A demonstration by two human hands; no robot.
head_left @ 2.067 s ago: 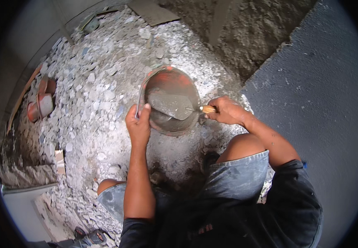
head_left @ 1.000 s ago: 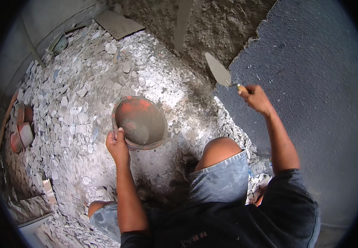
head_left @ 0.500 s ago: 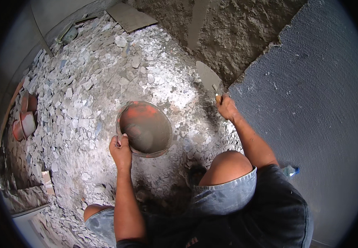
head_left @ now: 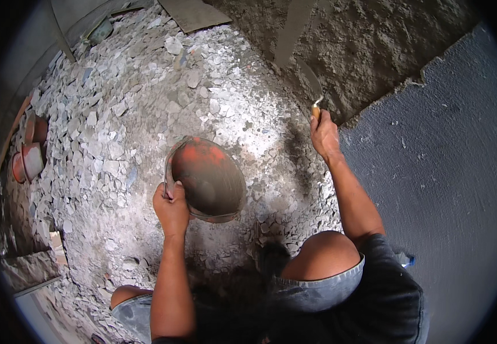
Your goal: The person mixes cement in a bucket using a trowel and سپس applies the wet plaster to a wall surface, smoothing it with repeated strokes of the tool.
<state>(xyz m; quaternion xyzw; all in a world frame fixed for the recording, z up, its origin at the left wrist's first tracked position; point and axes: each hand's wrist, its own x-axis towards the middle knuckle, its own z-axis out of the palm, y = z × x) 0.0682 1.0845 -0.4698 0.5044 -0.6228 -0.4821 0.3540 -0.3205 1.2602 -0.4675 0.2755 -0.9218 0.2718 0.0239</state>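
My left hand (head_left: pixel 171 207) grips the left rim of a round bucket (head_left: pixel 209 178), which leans with its mouth facing up toward me. Its inside is smeared with grey mortar, and orange shows through near the far rim. My right hand (head_left: pixel 325 136) is closed round the wooden handle of a trowel (head_left: pixel 310 79). The trowel's blade, seen nearly edge-on, is up by the lower border of a rough wet mortar coat (head_left: pixel 363 51) on the wall. Whether the blade touches that coat I cannot tell.
Broken rubble (head_left: pixel 102 146) covers the ground to the left. Red buckets (head_left: pixel 29 162) lie at the far left, and a flat board (head_left: pixel 196 14) at the top. A smooth grey wall surface (head_left: pixel 432 149) fills the right, with a plastic bottle (head_left: pixel 404 260) beside my right arm.
My right hand has moved up and slightly right with the trowel, whose blade has turned from flat-on to nearly edge-on. The bucket is tilted more, still in my left hand.
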